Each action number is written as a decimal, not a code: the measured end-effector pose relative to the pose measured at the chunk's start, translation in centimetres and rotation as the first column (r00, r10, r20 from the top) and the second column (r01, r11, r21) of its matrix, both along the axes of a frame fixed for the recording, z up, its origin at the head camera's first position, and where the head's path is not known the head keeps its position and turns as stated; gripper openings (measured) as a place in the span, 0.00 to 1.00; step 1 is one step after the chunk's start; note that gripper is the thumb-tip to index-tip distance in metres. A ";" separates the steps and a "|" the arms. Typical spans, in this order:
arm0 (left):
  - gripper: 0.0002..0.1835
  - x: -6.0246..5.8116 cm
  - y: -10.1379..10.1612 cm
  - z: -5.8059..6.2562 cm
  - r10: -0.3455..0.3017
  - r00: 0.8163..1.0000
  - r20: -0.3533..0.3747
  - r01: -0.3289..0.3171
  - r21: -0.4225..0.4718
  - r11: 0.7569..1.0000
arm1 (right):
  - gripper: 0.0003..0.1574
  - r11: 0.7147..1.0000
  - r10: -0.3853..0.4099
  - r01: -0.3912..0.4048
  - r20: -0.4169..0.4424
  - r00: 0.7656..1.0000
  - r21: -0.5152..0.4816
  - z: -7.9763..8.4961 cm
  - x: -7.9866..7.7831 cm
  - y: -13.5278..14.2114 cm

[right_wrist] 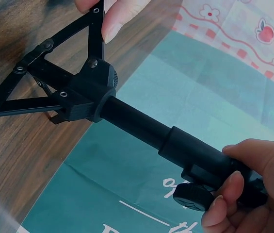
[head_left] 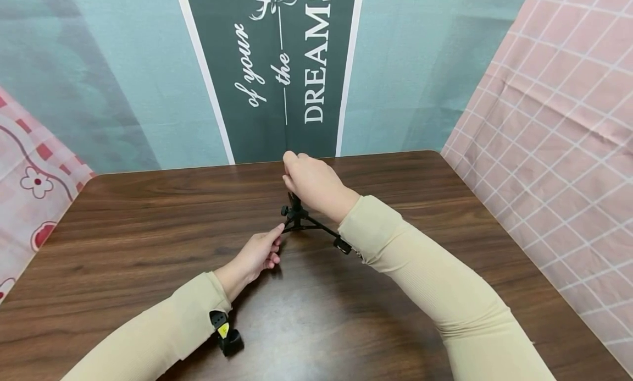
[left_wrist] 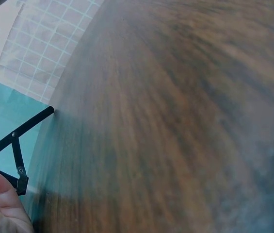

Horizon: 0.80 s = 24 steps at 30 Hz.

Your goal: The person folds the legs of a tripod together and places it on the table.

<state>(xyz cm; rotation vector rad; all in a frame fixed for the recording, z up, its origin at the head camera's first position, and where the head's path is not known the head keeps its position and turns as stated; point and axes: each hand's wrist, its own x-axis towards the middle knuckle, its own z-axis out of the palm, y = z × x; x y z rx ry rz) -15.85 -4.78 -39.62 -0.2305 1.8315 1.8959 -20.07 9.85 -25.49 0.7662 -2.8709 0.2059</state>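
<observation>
A black tripod stand point(head_left: 298, 217) with hinged, spread legs stands toward the back of the brown table. My right hand point(head_left: 316, 184) grips the top of its centre column from above. In the right wrist view the fingers wrap the thicker upper tube point(right_wrist: 195, 153), close to a round black knob point(right_wrist: 193, 196). With thumb and fingers, my left hand point(head_left: 258, 253) pinches one of the legs. The left wrist view catches only part of that hand point(left_wrist: 3, 199) at its lower left edge, beside the leg struts point(left_wrist: 18, 145).
The wooden table point(head_left: 148, 221) runs back to a teal cloth point(head_left: 410, 67) with white lettering. A pink checked cloth point(head_left: 559, 122) hangs on the right, and a flowered pink cloth point(head_left: 34, 205) on the left. Black straps point(head_left: 229, 340) sit at the cuffs.
</observation>
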 end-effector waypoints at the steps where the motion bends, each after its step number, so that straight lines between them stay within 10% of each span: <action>1: 0.21 0.0 0.0 0.0 0.000 1.000 -0.002 0.000 -0.001 1.000 | 0.09 1.000 -0.001 0.001 0.000 1.000 0.000 0.0 0.0 0.0; 24: 0.21 -0.4 0.1 -0.1 -0.002 1.000 0.003 0.002 0.009 1.000 | 0.09 1.000 -0.007 0.007 0.011 1.000 -0.001 -0.1 0.0 0.2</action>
